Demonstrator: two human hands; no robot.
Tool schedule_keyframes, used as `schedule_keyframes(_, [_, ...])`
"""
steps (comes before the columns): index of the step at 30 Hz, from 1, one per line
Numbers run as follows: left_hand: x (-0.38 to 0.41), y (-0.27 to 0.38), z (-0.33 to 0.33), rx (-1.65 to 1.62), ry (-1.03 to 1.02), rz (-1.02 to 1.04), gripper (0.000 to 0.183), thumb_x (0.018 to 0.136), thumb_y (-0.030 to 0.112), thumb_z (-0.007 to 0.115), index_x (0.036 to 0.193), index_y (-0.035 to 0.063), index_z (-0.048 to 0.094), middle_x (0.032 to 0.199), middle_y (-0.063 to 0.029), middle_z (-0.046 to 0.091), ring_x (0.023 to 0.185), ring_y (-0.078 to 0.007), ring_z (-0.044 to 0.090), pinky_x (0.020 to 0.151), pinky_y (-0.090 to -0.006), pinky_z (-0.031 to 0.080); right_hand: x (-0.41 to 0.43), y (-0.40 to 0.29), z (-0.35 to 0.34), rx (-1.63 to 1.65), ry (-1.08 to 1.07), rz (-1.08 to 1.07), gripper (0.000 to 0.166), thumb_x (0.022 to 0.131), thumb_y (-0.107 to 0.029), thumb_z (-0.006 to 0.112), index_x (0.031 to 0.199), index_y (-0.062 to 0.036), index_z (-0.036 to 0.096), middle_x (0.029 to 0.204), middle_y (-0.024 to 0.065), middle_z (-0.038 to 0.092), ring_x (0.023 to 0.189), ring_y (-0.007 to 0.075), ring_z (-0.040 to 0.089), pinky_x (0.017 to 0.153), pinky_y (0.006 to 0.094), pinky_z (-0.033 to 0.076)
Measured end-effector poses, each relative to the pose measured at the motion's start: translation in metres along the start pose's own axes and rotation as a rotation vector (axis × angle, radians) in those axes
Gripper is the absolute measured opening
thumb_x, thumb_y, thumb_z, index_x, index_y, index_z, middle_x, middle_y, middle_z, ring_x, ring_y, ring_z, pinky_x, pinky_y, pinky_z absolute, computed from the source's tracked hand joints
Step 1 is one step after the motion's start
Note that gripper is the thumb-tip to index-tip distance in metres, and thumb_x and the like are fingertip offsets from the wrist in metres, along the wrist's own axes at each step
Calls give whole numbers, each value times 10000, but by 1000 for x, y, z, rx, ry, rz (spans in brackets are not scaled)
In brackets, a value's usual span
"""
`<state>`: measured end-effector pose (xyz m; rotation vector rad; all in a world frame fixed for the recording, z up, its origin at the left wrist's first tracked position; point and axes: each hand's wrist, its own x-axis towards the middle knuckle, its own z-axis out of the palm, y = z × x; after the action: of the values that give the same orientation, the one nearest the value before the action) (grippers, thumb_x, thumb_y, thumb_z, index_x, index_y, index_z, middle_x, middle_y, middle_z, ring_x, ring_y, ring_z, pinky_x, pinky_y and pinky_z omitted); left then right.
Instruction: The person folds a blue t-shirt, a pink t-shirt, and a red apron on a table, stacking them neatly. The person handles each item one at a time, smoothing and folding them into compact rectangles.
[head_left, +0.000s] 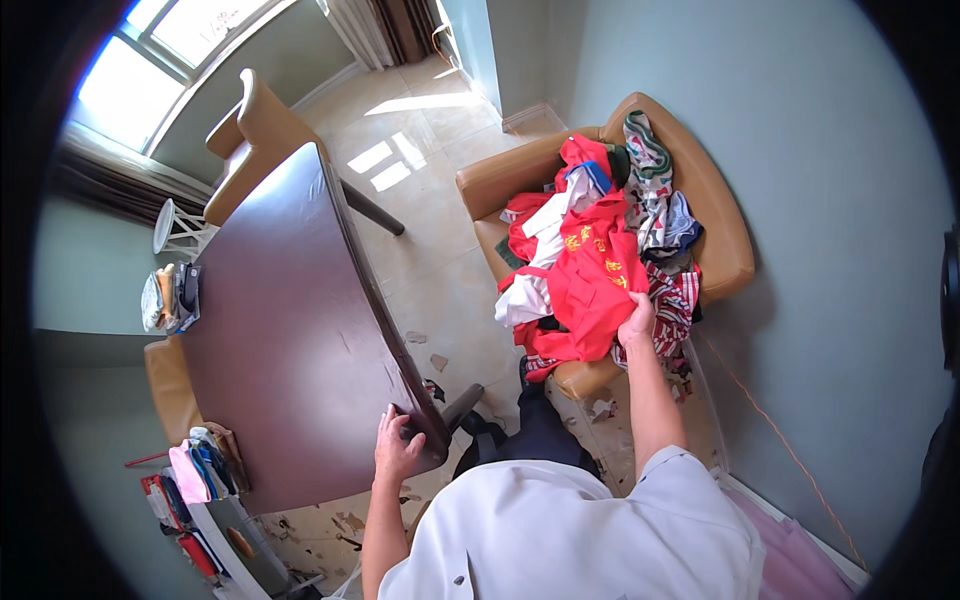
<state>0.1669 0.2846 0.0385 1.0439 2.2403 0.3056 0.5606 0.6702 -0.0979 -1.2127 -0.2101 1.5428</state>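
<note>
My right hand (637, 321) grips the edge of a red garment with yellow lettering (592, 281), which lies on top of a heap of clothes on a tan leather armchair (716, 244). Around it in the heap are a white garment with a blue collar (551, 225), a patterned white garment with green trim (649, 180), and a red-and-white striped garment (675, 307). My left hand (397, 446) rests with its fingers apart on the near corner of a dark brown table (292, 315), holding nothing.
Folded clothes (174, 296) stand at the table's far left edge, and more folded clothes (202, 465) at its near left. A tan chair (259, 127) stands behind the table. Scraps (438, 363) litter the tiled floor. A thin orange cable (780, 435) runs along the right wall.
</note>
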Motion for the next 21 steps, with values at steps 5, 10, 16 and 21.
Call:
schedule_keyframes(5, [-4,-12,-1,-44,43,89,518,852,248,790,1300,25,655,1640,-228,391,1525,-411,343,1226,-454,345,-57,-31,10,241,-234,117,569,884,-235,589,1418,-38,573,1425,123,645,1326,328,591,1185,500,401])
schedule_keyframes(10, [-12,-18,-4,-60,46,116,526,854,275,793,1300,27,665,1633,-219,405,1530,-400,339,1226,-445,350,-96,-38,46,355,-376,150,544,933,-268,548,1414,-18,591,1442,158,636,1347,339,584,1213,513,372])
schedule_keyframes(16, [-10,-34,-4,-220,35,224,488,929,323,742,1313,31,673,1569,-222,490,1488,-387,423,1191,-438,401,-141,-22,150,264,-616,171,483,940,-228,592,1373,-14,596,1338,145,686,1236,322,652,1140,493,456])
schedule_keyframes(21, [-11,-56,-9,-767,-64,104,584,934,256,768,1429,14,574,1497,-171,571,1358,-287,574,1042,-391,527,-243,22,296,64,-779,163,142,929,-144,655,1049,-71,673,1009,48,722,930,185,711,902,369,585])
